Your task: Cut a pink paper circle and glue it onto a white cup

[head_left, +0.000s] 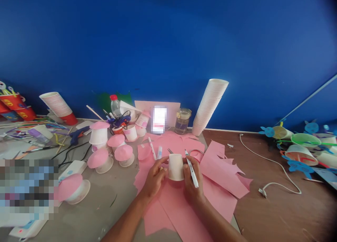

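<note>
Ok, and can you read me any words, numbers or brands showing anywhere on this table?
Slim white marker pen in the right hand: printing too small to read.
White tube with blue band: too small to read.
Red paper cups: yellow marks too blurred to read.
Bright phone screen: blurred out, unreadable.

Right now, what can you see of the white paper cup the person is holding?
The white paper cup looks plain and smooth, with no marks on the side in view, and stands roughly upright. The left hand touches one side and the right hand, which also grips a white marker, touches the other. Pink paper lies below it; whether the cup touches it cannot be told.
</note>
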A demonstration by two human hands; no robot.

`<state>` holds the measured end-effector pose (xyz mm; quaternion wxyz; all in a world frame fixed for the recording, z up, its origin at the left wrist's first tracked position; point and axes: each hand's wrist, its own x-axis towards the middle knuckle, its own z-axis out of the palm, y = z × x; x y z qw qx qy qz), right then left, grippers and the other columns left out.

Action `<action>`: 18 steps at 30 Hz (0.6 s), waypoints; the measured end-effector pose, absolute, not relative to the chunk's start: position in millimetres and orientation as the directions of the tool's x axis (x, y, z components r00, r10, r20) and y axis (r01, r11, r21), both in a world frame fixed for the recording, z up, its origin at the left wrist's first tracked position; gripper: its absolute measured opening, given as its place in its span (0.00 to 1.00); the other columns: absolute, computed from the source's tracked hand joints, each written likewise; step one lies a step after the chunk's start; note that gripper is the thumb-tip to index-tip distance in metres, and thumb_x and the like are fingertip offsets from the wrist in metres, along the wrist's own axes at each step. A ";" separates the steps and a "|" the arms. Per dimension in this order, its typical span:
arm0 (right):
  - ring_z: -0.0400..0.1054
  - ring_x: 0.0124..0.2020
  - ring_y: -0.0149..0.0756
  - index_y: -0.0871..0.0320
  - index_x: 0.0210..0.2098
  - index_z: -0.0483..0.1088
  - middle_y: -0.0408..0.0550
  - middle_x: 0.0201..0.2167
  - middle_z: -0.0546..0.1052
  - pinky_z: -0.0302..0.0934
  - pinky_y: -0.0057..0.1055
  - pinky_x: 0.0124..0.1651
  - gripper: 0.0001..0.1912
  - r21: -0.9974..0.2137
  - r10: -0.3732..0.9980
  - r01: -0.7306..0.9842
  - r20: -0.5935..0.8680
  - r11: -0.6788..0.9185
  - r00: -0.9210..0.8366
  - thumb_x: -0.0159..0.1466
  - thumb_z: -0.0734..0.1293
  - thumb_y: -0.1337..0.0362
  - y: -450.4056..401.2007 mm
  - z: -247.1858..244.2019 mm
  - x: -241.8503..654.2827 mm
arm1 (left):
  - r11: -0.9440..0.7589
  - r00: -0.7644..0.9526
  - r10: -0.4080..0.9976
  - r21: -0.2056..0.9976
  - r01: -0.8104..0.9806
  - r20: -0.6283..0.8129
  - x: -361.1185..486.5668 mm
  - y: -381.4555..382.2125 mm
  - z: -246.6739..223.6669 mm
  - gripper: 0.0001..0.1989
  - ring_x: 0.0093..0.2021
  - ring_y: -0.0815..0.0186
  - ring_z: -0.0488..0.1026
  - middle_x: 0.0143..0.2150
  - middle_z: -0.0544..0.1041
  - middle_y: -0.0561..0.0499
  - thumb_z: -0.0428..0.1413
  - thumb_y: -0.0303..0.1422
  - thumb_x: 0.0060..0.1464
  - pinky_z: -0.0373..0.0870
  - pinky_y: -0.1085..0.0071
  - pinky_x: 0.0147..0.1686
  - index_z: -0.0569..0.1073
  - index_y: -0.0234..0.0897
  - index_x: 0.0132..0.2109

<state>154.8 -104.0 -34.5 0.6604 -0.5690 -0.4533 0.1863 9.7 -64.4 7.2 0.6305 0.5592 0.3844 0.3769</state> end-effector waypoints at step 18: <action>0.68 0.41 0.39 0.55 0.48 0.64 0.50 0.42 0.73 0.64 0.36 0.40 0.15 -0.951 0.795 0.196 0.309 0.240 0.522 0.65 0.60 0.56 -105.9 -26.6 153.5 | 0.201 0.412 0.905 0.958 -0.204 -0.102 15.8 -63.5 3.8 0.22 0.33 0.69 0.65 0.44 0.72 0.48 0.60 0.39 0.49 0.63 0.72 0.36 0.72 0.38 0.51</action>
